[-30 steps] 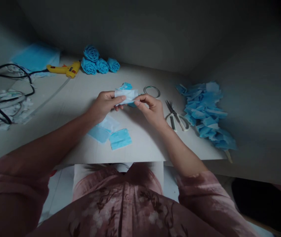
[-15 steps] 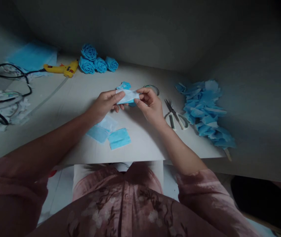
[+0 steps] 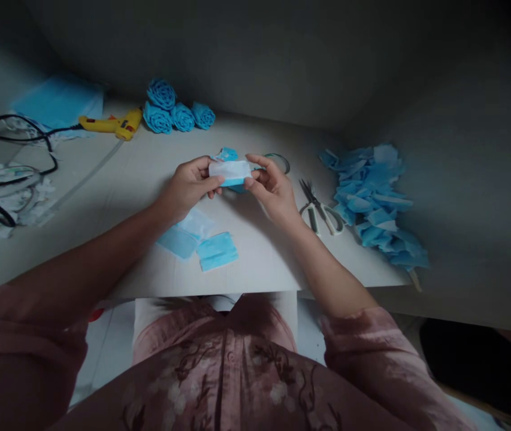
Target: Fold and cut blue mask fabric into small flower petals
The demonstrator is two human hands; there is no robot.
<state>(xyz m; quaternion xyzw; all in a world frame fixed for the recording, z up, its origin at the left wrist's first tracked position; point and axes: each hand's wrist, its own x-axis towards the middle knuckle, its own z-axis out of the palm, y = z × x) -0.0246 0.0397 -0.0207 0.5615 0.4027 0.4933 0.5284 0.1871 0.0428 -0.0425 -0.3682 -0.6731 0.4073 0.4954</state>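
Between my two hands is a small folded piece of fabric (image 3: 230, 171), white on its face with a light-blue strip along the lower edge. My left hand (image 3: 192, 181) pinches its left end, thumb in front. At the right end, my right hand (image 3: 271, 185) grips the lower corner between thumb and fingers. Just behind lies a crumpled blue piece (image 3: 227, 154) on the table. Nearer my body are a bright blue fabric rectangle (image 3: 218, 251) and paler, thin blue sheets (image 3: 178, 240). Scissors (image 3: 320, 209) with white handles rest to the right of my right hand.
A yellow glue gun (image 3: 124, 124) with a black cord stands at the back left beside several blue fabric roses (image 3: 183, 117). Blue sheets (image 3: 60, 102) and white scraps (image 3: 39, 191) lie at the left. Blue scraps (image 3: 372, 197) are heaped right; a tape roll (image 3: 281, 161) sits behind my right hand.
The folded piece, creased and slanted before, is now flatter and more level. My left thumb has slid down to its lower edge.
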